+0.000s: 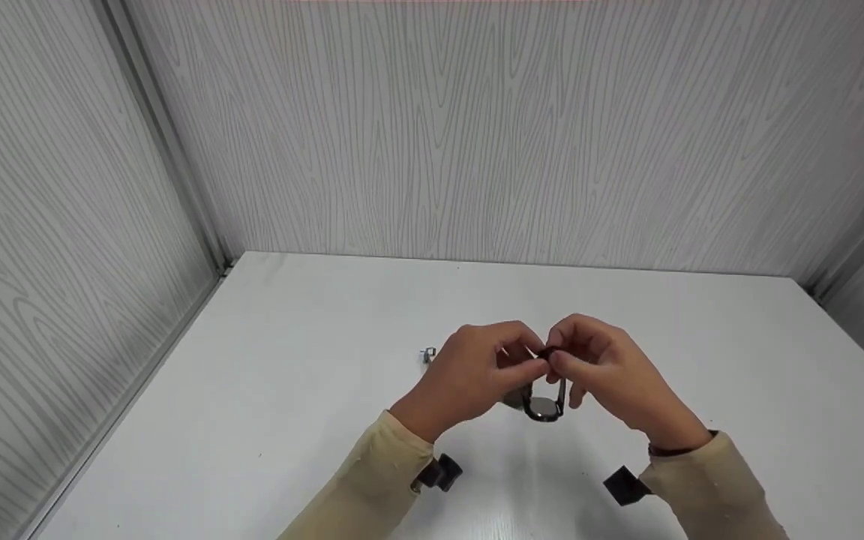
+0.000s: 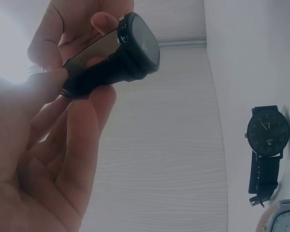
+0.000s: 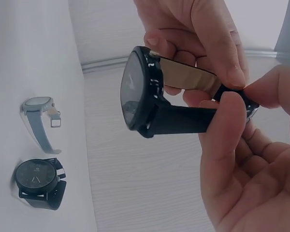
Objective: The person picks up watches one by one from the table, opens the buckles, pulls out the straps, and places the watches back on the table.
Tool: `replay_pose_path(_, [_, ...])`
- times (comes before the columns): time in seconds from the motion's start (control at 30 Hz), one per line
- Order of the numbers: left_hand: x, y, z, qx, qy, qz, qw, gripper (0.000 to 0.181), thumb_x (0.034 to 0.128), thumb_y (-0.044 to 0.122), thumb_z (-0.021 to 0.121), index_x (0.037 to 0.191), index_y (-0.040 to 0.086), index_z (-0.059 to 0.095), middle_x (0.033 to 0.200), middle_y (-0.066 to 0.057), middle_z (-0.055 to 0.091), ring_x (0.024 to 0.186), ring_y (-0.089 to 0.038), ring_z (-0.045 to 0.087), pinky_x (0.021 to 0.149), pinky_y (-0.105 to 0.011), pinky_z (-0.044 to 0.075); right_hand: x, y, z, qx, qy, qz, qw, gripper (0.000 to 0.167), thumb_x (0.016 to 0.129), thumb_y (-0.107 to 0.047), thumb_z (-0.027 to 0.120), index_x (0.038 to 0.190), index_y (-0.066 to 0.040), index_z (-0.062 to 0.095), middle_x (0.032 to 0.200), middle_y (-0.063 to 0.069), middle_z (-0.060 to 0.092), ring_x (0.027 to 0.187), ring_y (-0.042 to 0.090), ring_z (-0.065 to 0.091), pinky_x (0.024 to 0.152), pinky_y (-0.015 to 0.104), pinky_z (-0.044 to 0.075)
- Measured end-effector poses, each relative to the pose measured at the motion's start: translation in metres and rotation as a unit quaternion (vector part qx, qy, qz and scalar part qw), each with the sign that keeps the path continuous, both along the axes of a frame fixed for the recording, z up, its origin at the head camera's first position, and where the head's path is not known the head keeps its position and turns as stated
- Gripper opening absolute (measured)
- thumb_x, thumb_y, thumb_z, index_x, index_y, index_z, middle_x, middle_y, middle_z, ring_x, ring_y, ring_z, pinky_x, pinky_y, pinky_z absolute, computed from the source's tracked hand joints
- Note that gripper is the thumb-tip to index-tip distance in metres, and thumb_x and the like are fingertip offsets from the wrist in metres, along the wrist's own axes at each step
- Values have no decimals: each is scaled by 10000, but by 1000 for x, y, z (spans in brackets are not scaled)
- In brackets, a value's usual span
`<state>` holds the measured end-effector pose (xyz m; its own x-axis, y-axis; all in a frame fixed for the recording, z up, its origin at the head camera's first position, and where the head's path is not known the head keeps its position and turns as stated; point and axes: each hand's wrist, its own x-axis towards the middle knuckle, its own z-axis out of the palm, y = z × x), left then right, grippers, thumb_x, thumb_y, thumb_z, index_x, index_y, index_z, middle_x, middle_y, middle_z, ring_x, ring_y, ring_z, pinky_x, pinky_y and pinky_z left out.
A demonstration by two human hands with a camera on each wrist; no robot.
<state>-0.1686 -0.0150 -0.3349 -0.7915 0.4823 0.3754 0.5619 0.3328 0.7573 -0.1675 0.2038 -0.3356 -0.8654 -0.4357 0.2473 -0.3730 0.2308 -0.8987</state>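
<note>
A black wristwatch (image 1: 543, 409) hangs between both hands, its strap joined in a loop. Its dial (image 3: 131, 89) faces left in the right wrist view, and the strap's inner side looks tan. My left hand (image 1: 473, 367) pinches the strap end between thumb and fingers. From the other side my right hand (image 1: 612, 371) pinches the same part, with the thumb near the buckle. Fingertips partly cover the buckle. On the table lie a second black watch (image 2: 268, 133) and a pale blue-grey watch (image 3: 36, 108), mostly hidden behind my left hand in the head view.
The white table (image 1: 289, 337) is bounded by wood-grain panels at the back (image 1: 439, 135) and the left side (image 1: 42, 225). A small metallic piece (image 1: 429, 355) shows just left of my left hand. Dark camera mounts (image 1: 627, 486) stick out from both sleeves.
</note>
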Motion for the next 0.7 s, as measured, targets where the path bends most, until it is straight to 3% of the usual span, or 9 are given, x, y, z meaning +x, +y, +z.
replay_pose_path(0.43, [1,2,-3,234,-153,147,9995,101,989,297,720,1072,245,744,863,141,734,732,-33,704,703,-240,566,-1,-1,-5,-744,-398,171,9963,170,1039,-91,602,1078,59,531,962,128,670,811,223,708,551,308,557])
replay_pose_path(0.5, [1,0,-3,95,-110,119,9998,110,990,282,719,1087,236,743,839,137,733,726,-34,700,687,-236,558,0,-2,-4,-515,-252,87,9983,144,1036,-82,599,1077,42,538,966,133,669,825,223,709,566,313,564])
replay_pose_path(0.6, [1,-4,-2,-324,110,98,9994,110,985,241,722,1087,208,745,826,128,740,725,10,674,681,-217,539,2,-4,-4,306,309,-111,9990,79,1017,-70,619,1063,-23,577,959,93,680,842,205,695,610,314,572])
replay_pose_path(0.7, [1,-5,-3,-789,437,164,9958,88,980,215,718,1058,186,745,829,131,738,724,58,641,673,-196,517,4,-7,-4,1153,981,-327,9879,69,989,-52,647,1029,-104,625,937,-7,699,859,153,684,675,307,577])
